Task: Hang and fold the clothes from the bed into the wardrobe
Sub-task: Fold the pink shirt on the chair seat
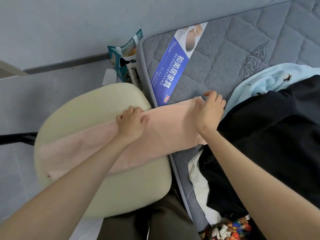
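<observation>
A pale pink garment (166, 125) lies stretched across the cream chair seat (90, 103) and the edge of the grey mattress (225, 54). My left hand (130, 121) grips a fold of the pink cloth at its upper edge over the seat. My right hand (210, 110) holds the far right end of the same garment on the mattress, fingers curled over its corner. A black garment (270, 135), a light blue one (259, 80) and a white one (199, 181) lie heaped on the bed to the right.
A blue printed label (173, 66) lies on the mattress corner. A teal paper bag (123, 56) stands on the floor between wall and bed. A black chair arm (17, 138) sticks out at left. Colourful patterned fabric (228, 229) lies at the bottom.
</observation>
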Tool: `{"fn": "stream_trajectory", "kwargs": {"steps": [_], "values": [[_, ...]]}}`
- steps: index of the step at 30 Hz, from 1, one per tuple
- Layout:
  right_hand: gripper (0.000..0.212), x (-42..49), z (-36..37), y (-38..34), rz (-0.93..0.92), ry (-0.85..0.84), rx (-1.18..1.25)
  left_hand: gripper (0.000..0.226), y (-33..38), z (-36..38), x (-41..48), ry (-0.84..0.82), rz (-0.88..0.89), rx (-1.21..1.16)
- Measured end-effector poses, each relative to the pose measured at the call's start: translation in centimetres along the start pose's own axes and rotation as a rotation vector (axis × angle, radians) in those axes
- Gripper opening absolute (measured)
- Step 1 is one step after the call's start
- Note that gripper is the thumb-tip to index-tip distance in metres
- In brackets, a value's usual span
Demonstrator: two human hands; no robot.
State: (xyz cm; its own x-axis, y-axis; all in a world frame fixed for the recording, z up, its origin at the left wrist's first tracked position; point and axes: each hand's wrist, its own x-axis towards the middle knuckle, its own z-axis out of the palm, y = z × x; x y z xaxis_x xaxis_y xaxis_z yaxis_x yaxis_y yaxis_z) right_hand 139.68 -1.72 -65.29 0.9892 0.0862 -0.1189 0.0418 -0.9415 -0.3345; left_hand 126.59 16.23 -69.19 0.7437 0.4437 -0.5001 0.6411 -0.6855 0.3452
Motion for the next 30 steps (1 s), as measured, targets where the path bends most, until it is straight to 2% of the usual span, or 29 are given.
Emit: {"fn": "stream_trajectory", "kwargs": {"steps": [3, 6, 7, 9, 14, 16, 21, 24, 30], "values": [[0.015, -4.1, 0.0, -0.2, -0.042, -0.060, 0.211, 0.040, 1.1, -0.3, 0.5, -0.070, 0.058, -0.021], [0.017, -9.2, 0.7, 0.6, -0.068, -0.304, 0.212, 0.039, 2.3, -0.7, 1.5, -0.158, 0.082, 0.042], [0.014, -10.6, 0.9, 0.9, -0.007, -0.420, 0.250, 0.037, 2.5, -0.9, 1.8, -0.175, 0.079, 0.063], [0.023, -12.6, 1.2, 1.4, 0.179, -0.560, 0.372, 0.037, 2.5, -1.3, 2.2, -0.201, 0.075, 0.067], [0.030, -14.7, 2.1, 0.3, 0.656, -0.535, 0.595, 0.043, 1.8, -2.3, 2.1, -0.281, 0.138, -0.090], [0.035, -15.7, 2.9, -0.9, 0.853, -0.532, 0.693, 0.041, 0.9, -2.8, 2.0, -0.294, 0.108, -0.147], [0.050, -16.3, 3.9, -3.2, 1.155, -0.386, 0.910, 0.049, -1.2, -3.4, 1.6, -0.311, 0.040, -0.144], [0.026, -16.0, 4.1, -3.4, 1.206, -0.421, 0.996, 0.048, -1.4, -3.5, 1.1, -0.311, 0.048, -0.204], [0.018, -15.5, 3.0, -4.4, 1.206, -0.546, 1.161, 0.039, -1.4, -5.1, -0.1, -0.368, 0.034, -0.399]]}}
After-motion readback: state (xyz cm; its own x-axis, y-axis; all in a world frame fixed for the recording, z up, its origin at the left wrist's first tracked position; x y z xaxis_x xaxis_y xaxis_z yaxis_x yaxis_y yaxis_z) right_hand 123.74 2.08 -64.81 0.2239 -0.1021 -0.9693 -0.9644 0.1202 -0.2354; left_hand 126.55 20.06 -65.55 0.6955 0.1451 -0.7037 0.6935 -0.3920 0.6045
